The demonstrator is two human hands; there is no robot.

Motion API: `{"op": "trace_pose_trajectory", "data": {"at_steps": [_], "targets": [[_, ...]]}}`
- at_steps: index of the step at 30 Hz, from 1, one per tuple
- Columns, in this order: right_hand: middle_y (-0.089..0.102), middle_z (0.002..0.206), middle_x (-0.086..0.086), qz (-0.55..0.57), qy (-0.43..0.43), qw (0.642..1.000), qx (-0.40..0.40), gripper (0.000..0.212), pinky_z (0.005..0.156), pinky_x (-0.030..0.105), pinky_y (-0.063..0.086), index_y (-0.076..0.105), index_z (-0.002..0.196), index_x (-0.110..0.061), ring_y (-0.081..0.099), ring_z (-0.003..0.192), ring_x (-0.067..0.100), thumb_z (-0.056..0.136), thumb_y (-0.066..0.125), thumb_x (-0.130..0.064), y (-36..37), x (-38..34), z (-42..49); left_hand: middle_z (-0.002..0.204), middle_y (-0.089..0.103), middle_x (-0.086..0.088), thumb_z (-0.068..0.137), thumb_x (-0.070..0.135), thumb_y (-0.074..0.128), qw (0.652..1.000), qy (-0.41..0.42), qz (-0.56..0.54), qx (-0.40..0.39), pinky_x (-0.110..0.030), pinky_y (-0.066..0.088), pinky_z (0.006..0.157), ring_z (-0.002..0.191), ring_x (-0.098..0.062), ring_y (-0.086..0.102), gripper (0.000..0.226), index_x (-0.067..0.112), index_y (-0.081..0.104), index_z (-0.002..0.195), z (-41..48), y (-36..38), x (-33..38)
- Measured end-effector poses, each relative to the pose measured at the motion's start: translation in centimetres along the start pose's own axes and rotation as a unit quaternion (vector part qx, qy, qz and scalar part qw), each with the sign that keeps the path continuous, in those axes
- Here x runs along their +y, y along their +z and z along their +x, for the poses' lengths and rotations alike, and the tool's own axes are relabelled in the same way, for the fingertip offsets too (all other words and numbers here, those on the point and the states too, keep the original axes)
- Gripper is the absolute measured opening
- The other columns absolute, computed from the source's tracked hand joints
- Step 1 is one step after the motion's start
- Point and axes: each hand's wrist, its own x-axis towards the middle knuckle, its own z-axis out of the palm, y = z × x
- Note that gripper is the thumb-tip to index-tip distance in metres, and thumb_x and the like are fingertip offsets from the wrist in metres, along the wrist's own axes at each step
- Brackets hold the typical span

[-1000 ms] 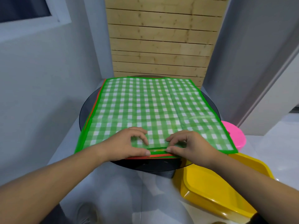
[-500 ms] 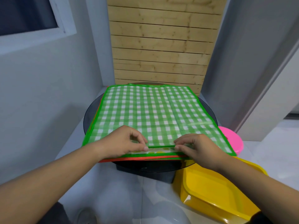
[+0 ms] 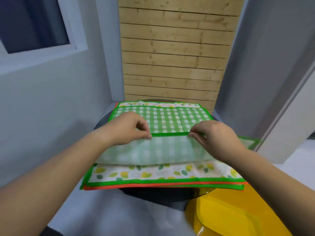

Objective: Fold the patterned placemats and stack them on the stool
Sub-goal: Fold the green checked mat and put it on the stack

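We fold the green checked placemat point(image 3: 170, 120) away from us.
Our left hand point(image 3: 129, 128) and right hand point(image 3: 216, 135) each pinch its near edge, raised over the pile on the counter point(image 3: 153, 195); uneven pulling could skew the crease or drag the leaf-print mat point(image 3: 153, 173) beneath. No writing shows.

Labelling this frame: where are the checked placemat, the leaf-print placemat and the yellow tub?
checked placemat point(image 3: 170, 118): head view, face-up far half.
leaf-print placemat point(image 3: 153, 173): head view, uncovered near strip.
yellow tub point(image 3: 242, 217): head view, its visible middle.
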Motion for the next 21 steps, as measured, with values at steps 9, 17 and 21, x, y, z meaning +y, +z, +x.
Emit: {"op": "trace_pose_trajectory", "data": {"at_steps": [9,17,21], "targets": [[0.071,0.09,0.0,0.046,0.079,0.994,-0.057,0.016,0.077,0.037,0.049,0.073,0.089,-0.022,0.062,0.087,0.026,0.092,0.063,-0.034,8.0,5.2,8.7,0.084,0.07,0.014,0.085,0.043,0.074,0.98,-0.048,0.196,-0.004,-0.033,0.043,0.088,0.088,-0.011,0.06,0.018,0.026,0.071,0.081,9.5,2.3,-5.0],[0.067,0.091,-0.003,0.107,0.13,0.98,-0.107,0.017,0.08,0.039,0.051,0.073,0.086,-0.022,0.06,0.088,0.021,0.091,0.065,-0.036,13.3,8.7,9.8,0.095,0.061,0.008,0.088,0.042,0.069,0.992,-0.092,0.057,0.063,-0.039,0.047,0.091,0.1,-0.019,0.055,0.022,0.03,0.059,0.072,12.4,8.4,-9.8],[0.063,0.088,-0.002,0.103,0.119,0.983,-0.091,0.016,0.08,0.039,0.049,0.071,0.083,-0.026,0.057,0.09,0.022,0.089,0.066,-0.04,14.6,9.2,10.0,0.102,0.054,0.005,0.092,0.038,0.062,0.986,-0.107,0.07,0.11,-0.039,0.036,0.097,0.106,-0.022,0.047,0.015,0.028,0.059,0.081,12.6,10.0,-10.3]]}}
